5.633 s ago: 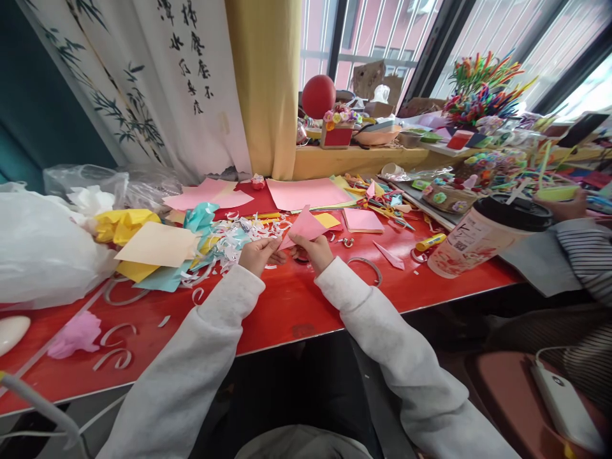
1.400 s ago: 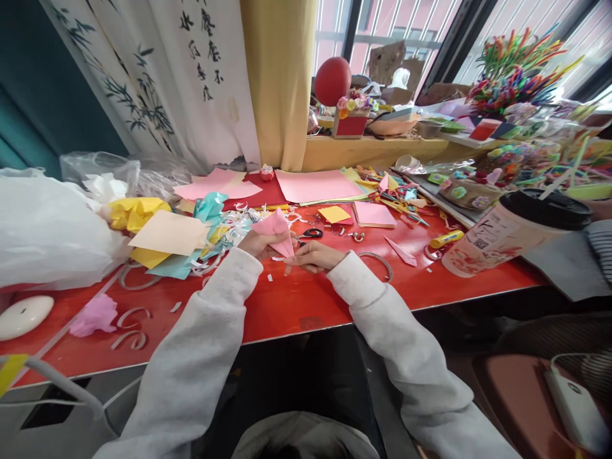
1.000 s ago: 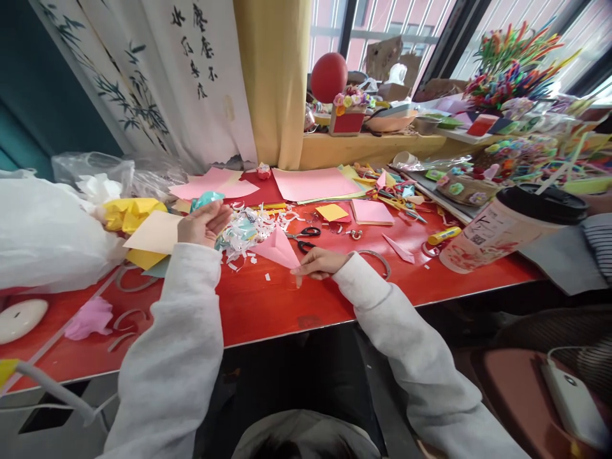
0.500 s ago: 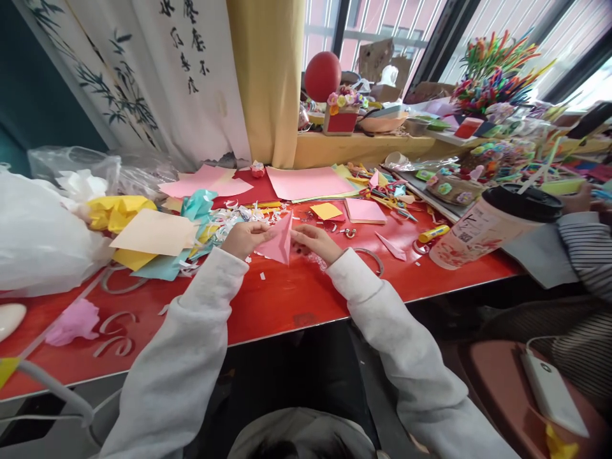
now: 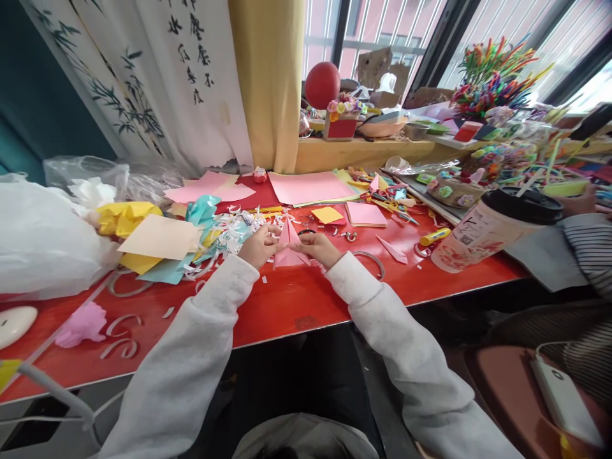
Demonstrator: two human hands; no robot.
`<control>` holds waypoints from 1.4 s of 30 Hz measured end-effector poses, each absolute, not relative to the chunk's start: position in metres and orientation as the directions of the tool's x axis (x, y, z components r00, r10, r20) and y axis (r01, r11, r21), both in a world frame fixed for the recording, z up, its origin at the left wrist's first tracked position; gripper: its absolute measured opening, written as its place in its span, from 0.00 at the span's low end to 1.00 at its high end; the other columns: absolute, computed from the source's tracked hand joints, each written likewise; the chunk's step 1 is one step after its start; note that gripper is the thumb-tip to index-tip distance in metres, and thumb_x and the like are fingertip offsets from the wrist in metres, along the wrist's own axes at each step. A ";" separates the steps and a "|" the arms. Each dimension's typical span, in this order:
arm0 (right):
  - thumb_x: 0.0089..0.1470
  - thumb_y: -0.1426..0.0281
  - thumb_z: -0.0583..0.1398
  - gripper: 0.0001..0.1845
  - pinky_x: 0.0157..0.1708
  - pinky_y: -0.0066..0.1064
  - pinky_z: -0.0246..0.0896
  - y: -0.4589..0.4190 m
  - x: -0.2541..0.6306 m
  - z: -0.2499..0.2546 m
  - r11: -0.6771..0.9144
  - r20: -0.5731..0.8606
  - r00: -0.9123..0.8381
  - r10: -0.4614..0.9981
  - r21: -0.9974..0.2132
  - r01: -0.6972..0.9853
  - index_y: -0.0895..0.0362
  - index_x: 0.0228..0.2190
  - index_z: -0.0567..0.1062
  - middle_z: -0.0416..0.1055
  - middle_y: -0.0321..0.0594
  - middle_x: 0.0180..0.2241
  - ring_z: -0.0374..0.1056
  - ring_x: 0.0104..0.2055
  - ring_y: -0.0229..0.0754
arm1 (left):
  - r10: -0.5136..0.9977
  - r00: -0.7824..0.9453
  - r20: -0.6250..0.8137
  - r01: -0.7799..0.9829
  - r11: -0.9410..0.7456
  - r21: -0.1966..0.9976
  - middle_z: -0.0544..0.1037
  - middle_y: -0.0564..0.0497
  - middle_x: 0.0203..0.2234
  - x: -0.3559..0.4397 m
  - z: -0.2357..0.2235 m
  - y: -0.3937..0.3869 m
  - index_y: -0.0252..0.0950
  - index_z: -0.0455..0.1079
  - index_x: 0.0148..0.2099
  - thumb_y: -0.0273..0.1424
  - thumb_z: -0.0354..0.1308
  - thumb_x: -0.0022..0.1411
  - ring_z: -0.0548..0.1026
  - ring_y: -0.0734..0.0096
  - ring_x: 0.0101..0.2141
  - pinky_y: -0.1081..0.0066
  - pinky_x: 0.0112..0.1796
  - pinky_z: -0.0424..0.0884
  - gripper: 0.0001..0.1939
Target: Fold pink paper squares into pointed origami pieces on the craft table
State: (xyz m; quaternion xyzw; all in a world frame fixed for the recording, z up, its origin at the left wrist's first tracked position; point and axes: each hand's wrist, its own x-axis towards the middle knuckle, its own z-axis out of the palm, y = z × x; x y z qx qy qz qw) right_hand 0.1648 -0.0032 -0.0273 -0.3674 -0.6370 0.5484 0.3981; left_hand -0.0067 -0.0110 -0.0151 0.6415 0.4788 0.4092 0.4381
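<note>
A folded piece of pink origami paper (image 5: pixel 289 245) stands upright between my hands, its narrow tip pointing up and a crease down its middle. My left hand (image 5: pixel 261 245) pinches its left side with thumb and fingers. On the opposite side, my right hand (image 5: pixel 321 248) grips the paper's right edge the same way. Just right of my right hand, a ring of tape (image 5: pixel 371 262) lies on the red table (image 5: pixel 287 306). Farther right is a slim folded pink paper piece (image 5: pixel 392 249). White paper shreds (image 5: pixel 234 229) are heaped behind my left hand.
A lidded drink cup (image 5: pixel 495 226) stands at the right near a co-worker's striped sleeve (image 5: pixel 593 245). Pink sheets (image 5: pixel 310 186), a pink paper stack (image 5: pixel 366 214) and a yellow square (image 5: pixel 327 215) lie behind my hands. A white plastic bag (image 5: pixel 52 239) bulges at the left.
The pink paper has turned from a side-on view to showing its creased front. My left hand has shifted slightly right and down. Both hands still hold the paper.
</note>
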 end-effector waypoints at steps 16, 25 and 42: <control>0.40 0.62 0.61 0.16 0.19 0.26 0.66 -0.010 0.170 -0.018 -0.036 0.031 -0.423 0.906 -0.988 -0.150 0.59 0.30 0.68 0.67 0.34 0.24 0.64 0.23 0.33 | 0.609 0.635 0.475 0.373 -0.780 0.502 0.70 0.50 0.33 -0.019 -0.004 -0.015 0.38 0.69 0.39 0.33 0.56 0.52 0.69 0.74 0.36 0.70 0.40 0.65 0.11; 0.40 0.61 0.60 0.16 0.18 0.26 0.66 -0.008 0.170 -0.018 0.004 0.078 -0.355 0.932 -0.979 -0.205 0.58 0.30 0.68 0.67 0.33 0.24 0.64 0.23 0.33 | 0.653 0.624 0.429 0.339 -0.721 0.604 0.70 0.49 0.33 -0.015 -0.007 -0.014 0.36 0.70 0.39 0.32 0.54 0.53 0.69 0.75 0.35 0.73 0.36 0.67 0.10; 0.39 0.57 0.60 0.19 0.18 0.28 0.65 -0.015 0.166 -0.016 0.123 0.154 -0.399 0.904 -0.987 -0.101 0.58 0.29 0.66 0.67 0.35 0.24 0.66 0.24 0.36 | 0.580 0.572 0.580 0.402 -0.814 0.419 0.67 0.50 0.31 -0.016 -0.008 -0.012 0.39 0.73 0.31 0.35 0.55 0.52 0.68 0.76 0.32 0.74 0.33 0.67 0.08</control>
